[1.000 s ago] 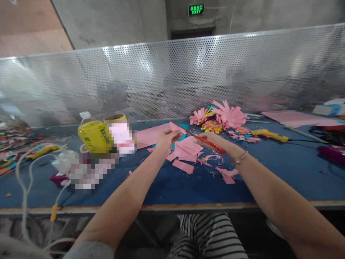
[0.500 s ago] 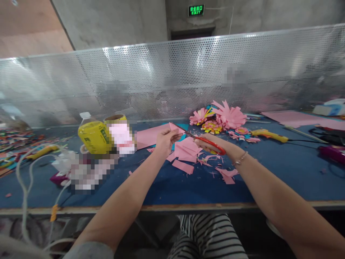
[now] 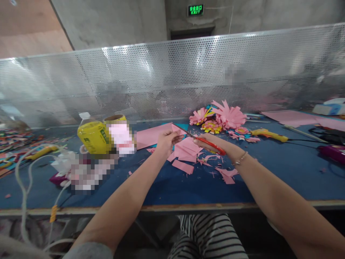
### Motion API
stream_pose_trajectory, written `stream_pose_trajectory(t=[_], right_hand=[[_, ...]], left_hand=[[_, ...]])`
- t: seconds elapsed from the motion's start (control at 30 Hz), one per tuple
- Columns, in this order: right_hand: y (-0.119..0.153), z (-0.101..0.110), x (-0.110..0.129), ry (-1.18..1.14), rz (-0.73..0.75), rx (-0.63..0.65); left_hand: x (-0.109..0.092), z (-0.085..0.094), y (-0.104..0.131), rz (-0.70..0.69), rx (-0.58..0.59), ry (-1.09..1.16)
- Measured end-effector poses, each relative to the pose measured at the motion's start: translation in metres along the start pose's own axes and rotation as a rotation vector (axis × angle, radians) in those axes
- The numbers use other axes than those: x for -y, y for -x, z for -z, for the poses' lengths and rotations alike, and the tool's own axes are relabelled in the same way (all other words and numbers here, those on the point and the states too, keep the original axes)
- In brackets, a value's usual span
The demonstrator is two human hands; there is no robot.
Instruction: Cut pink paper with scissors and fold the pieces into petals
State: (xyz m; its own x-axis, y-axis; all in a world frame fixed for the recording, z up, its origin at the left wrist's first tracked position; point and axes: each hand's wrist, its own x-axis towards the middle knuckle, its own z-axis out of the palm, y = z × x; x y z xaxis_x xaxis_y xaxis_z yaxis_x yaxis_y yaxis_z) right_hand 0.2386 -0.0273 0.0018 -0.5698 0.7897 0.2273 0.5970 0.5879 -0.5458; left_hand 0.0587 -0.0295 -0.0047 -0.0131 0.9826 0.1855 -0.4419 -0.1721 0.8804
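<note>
My left hand (image 3: 166, 139) pinches a small folded pink paper piece (image 3: 178, 129) above the blue table (image 3: 172, 187). My right hand (image 3: 212, 141) grips red-handled scissors (image 3: 207, 143), whose blades reach left to the paper's edge. Beneath both hands lie folded pink paper pieces (image 3: 187, 151) and several pink offcuts (image 3: 226, 174). A larger pink sheet (image 3: 151, 135) lies flat just behind my left hand.
Finished pink and yellow paper flowers (image 3: 225, 117) sit behind my right hand. A yellow glue gun (image 3: 268, 135) lies at the right, a yellow bottle (image 3: 93, 136) at the left. White cables (image 3: 25, 180) hang over the left edge. A perforated metal screen (image 3: 172, 79) backs the table.
The scissors have shifted slightly left along the paper's edge. My left hand keeps its hold on the paper, almost unmoved.
</note>
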Motion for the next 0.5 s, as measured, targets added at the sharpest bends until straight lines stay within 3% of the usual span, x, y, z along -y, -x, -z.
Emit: stream_pose_trajectory(t=[0.27, 0.5], right_hand=[[-0.001, -0.002, 0.006, -0.012, -0.113, -0.026], [-0.009, -0.010, -0.010, -0.186, -0.177, -0.113]], left_hand=[[0.000, 0.001, -0.001, 0.018, -0.004, 0.060], [0.003, 0.004, -0.005, 0.046, 0.012, 0.065]])
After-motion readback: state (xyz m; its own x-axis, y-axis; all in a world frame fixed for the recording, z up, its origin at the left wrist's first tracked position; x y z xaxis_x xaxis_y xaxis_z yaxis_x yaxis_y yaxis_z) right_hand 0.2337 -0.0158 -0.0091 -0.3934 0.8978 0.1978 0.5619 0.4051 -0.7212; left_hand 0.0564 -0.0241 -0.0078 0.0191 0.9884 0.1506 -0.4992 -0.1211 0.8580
